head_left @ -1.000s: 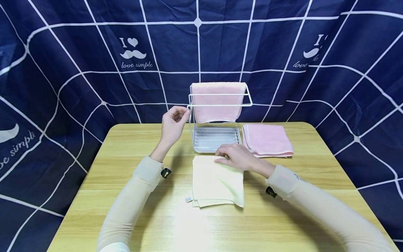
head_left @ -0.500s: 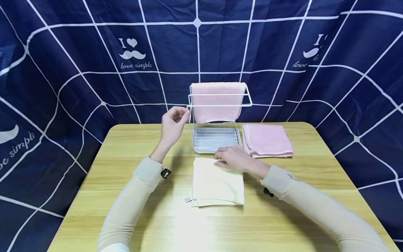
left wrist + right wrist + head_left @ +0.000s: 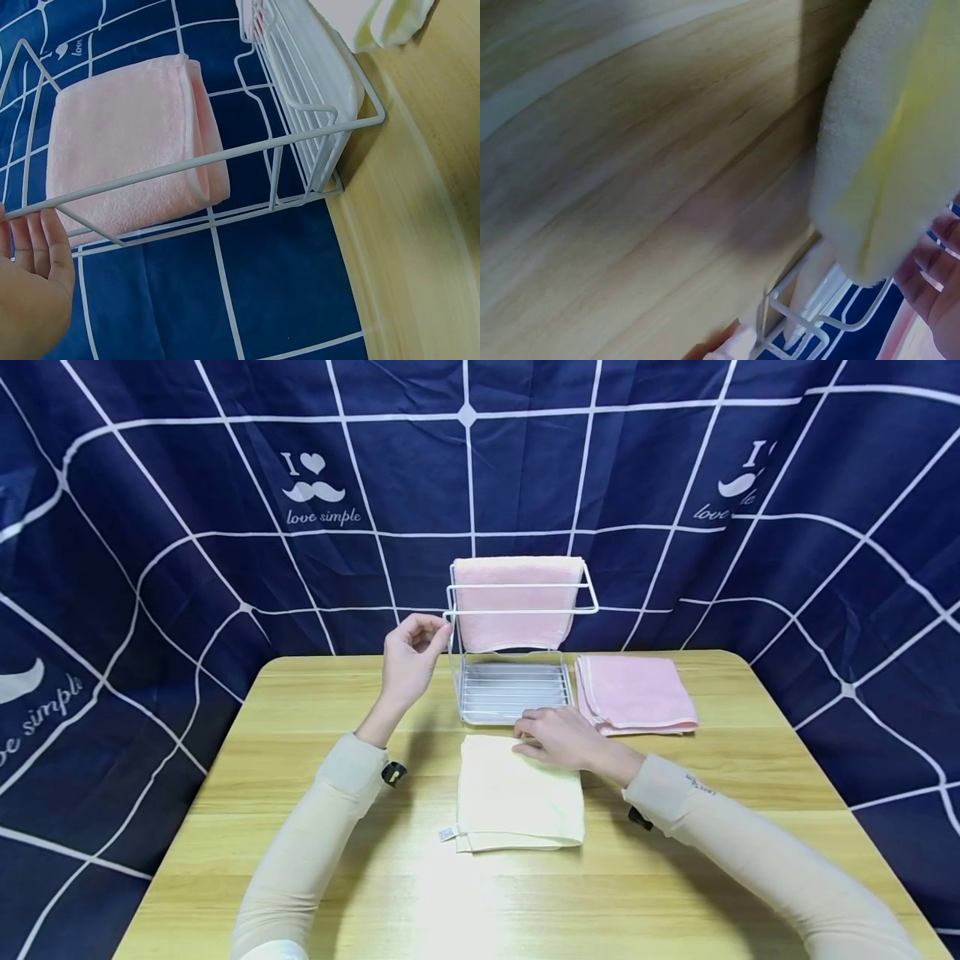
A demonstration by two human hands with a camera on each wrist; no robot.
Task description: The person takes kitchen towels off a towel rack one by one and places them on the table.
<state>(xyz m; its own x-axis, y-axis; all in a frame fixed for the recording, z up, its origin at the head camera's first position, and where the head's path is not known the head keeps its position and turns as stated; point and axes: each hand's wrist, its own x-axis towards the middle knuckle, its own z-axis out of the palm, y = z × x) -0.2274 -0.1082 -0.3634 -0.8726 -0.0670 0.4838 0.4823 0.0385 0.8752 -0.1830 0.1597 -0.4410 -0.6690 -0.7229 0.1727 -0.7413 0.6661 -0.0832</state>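
Observation:
My left hand [image 3: 411, 662] pinches the upper left front corner of a white wire rack [image 3: 525, 611]; in the left wrist view its fingertips [image 3: 56, 232] curl around the rail. Over the rack's back bar hangs a folded pink towel [image 3: 517, 631]. In front of the rack lies a folded pale yellow towel [image 3: 517, 802], its white label [image 3: 447, 834] sticking out at the near left. My right hand [image 3: 558, 739] pinches this towel's far edge, right of the middle. The right wrist view shows the yellow towel [image 3: 900, 142] close up, with the fingers [image 3: 915, 289] at its edge.
A second folded pink towel [image 3: 637, 693] lies on the wooden table [image 3: 247, 852], right of the rack. The rack's slatted base holds a white tray [image 3: 513, 689]. A dark blue curtain [image 3: 405, 468] with white grid lines surrounds the table's back and sides.
My right hand has drawn the yellow towel's far edge slightly toward me, and its near right corner sits flatter. My left hand keeps its grip on the rack.

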